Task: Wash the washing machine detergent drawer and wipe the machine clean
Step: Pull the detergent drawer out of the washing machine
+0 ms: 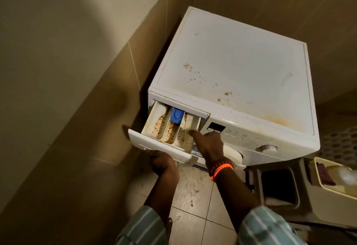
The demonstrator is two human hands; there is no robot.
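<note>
The white washing machine (237,67) stands in a tiled corner, its top spotted with brown stains. Its detergent drawer (166,128) is pulled out at the front left, its three compartments streaked with orange-brown grime, a blue insert (176,116) in the middle one. My left hand (161,162) grips the drawer's front panel from underneath. My right hand (207,142), with an orange bead bracelet on the wrist, reaches over the drawer's right side, index finger extended into the right compartment.
A tiled wall (77,109) runs close along the machine's left. A beige plastic stool or bin (278,186) stands at the right, with a cream tray (340,175) holding a purple cloth and a white bottle. Stained floor tiles (193,196) lie below.
</note>
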